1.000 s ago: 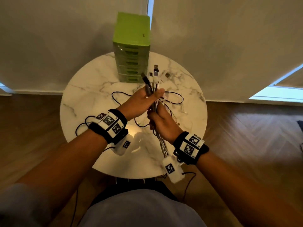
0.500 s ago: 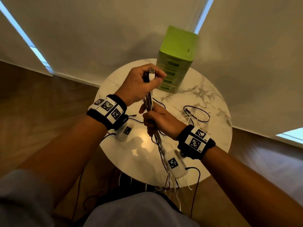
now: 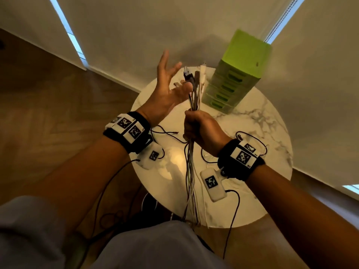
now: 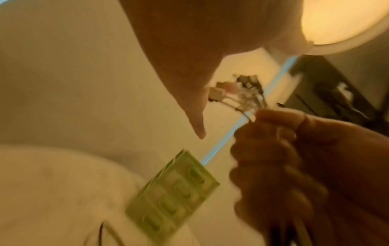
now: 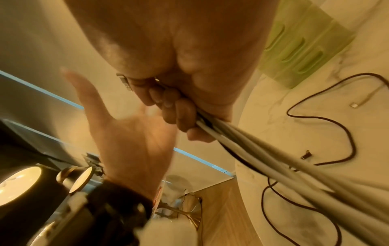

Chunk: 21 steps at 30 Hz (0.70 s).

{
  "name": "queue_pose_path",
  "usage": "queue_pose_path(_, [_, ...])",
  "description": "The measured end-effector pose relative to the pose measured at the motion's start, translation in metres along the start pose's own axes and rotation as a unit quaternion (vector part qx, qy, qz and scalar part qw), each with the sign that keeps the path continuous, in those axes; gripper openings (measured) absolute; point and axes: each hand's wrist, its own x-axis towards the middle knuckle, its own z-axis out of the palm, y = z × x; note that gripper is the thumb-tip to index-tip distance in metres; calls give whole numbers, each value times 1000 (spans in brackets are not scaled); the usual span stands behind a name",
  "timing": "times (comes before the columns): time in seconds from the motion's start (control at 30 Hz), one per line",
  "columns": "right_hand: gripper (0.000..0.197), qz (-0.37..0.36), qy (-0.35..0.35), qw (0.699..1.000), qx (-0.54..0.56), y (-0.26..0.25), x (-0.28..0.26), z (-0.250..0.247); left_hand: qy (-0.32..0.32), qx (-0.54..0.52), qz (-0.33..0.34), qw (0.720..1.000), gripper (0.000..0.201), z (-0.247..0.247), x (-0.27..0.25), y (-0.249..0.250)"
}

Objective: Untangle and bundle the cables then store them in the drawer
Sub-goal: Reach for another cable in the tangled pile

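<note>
a: marble table (image 3: pixel 258 133), green drawer unit (image 3: pixel 236 74) at its back. cables?
b: cable bunch (image 3: pixel 191 162) upright, right hand (image 3: pixel 202 131) fisted round it; one black cable (image 3: pixel 250 136) loose on table.
a: left hand (image 3: pixel 167 94)?
b: fingers spread, beside the plugs, holding nothing.

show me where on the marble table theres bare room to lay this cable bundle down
Bare marble lies at the near right rim, past the right hand, and far right beside the green drawer unit. Loose black cables crowd the middle; the cable bundle hangs over the near centre.
</note>
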Motion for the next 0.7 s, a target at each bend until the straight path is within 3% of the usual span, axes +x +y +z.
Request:
queue_pose_path(0.07, [33, -8, -36, 999, 28, -6, 2, 3, -45, -89, -107, 989, 123, 0, -23, -30])
queue_pose_path(0.13, [32, -11, -70, 997, 29, -14, 6, 8, -177, -37, -189, 965, 82, 4, -48, -54])
queue_pose_path(0.2, [31, 0, -101, 995, 5, -25, 11, 15, -301, 64, -253, 917, 27, 7, -64, -69])
queue_pose_path(0.23, [31, 4, -109, 994, -9, -30, 13, 19, -317, 101, -274, 902, 10, 6, -66, -69])
queue_pose_path(0.27, [32, 8, -113, 993, -20, -35, 15, 26, -314, 128, -296, 893, 17, -3, -66, -70])
queue_pose_path(0.37, [34, 19, -110, 993, -27, -48, 19, 48, -273, 161, -348, 882, 21, -45, -60, -54])
queue_pose_path(0.43, [33, 21, -106, 994, -18, -56, 23, 65, -227, 243, -358, 872, 22, -83, -57, -36])
queue_pose_path(0.5, [29, 13, -105, 994, 1, -60, 27, 81, -136, 346, -325, 870, 27, -116, -56, -15])
queue_pose_path(0.57, [29, 6, -109, 994, 17, -61, 28, 97, -26, 413, -252, 875, 38, -140, -61, -1])
queue_pose_path(0.63, [33, -6, -127, 992, 17, -60, 27, 112, 66, 447, -181, 873, 37, -159, -70, -7])
queue_pose_path(0.7, [36, -18, -144, 989, 22, -58, 26, 124, 122, 475, -167, 855, 32, -167, -78, -23])
